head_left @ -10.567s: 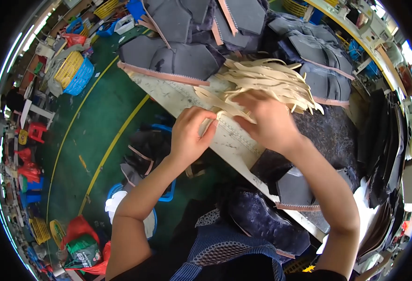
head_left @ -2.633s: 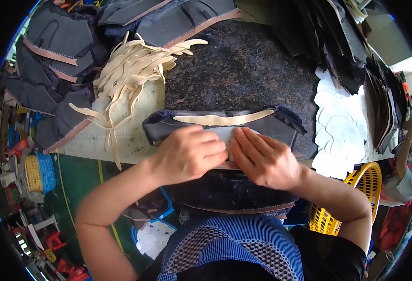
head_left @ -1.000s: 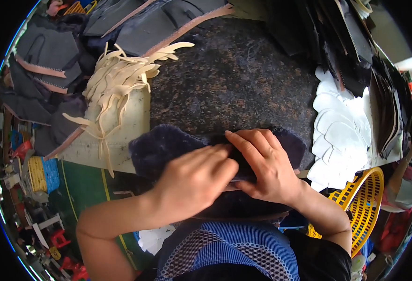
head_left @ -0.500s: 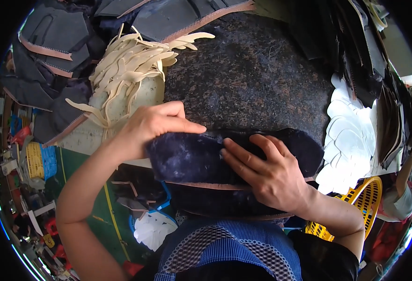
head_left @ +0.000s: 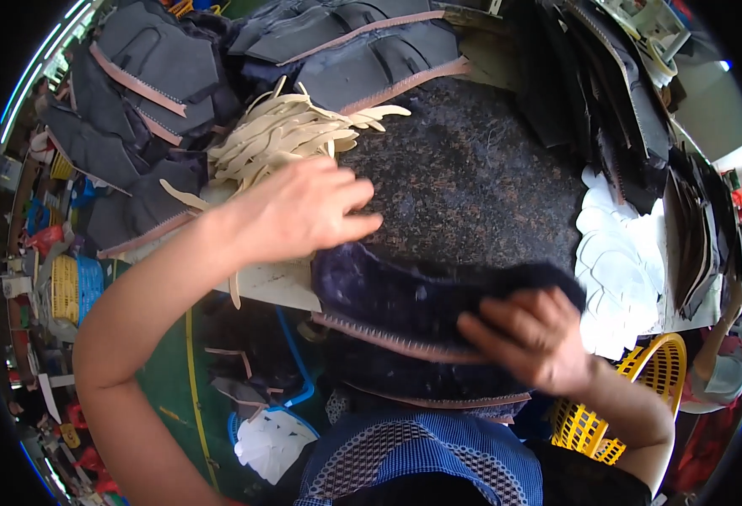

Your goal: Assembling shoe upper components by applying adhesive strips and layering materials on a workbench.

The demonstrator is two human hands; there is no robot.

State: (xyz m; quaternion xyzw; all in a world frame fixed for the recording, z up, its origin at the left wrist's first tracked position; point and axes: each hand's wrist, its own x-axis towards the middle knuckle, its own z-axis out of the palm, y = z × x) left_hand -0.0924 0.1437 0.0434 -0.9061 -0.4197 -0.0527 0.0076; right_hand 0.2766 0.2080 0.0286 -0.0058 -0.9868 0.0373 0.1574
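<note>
A dark navy, fuzzy fabric piece point(head_left: 388, 287) with a zigzag-stitched pinkish-brown edge lies across the near edge of the dark worktop point(head_left: 472, 169). My right hand point(head_left: 531, 337), smeared by motion, has its bent fingers over the right part of this piece and grips it. Above the piece's left end, my left hand point(head_left: 303, 211) hovers with loosely curled fingers apart, and nothing shows in them. Just beyond that hand sits a heap of cream curved strips point(head_left: 278, 135). Below the fabric piece, more dark stitched pieces point(head_left: 422, 384) rest against my blue apron point(head_left: 405, 443).
Grey and dark stitched pieces point(head_left: 160, 59) are piled at the far left. Dark pieces point(head_left: 615, 93) are stacked at the far right, near white flat cutouts point(head_left: 615, 261). A yellow basket point(head_left: 666, 371) stands at lower right. Another person point(head_left: 721, 371) is at the right edge.
My left hand has lifted off the fabric piece and opened. My right hand has moved right and slightly down, and the piece has shifted right and tilted. The view has turned slightly.
</note>
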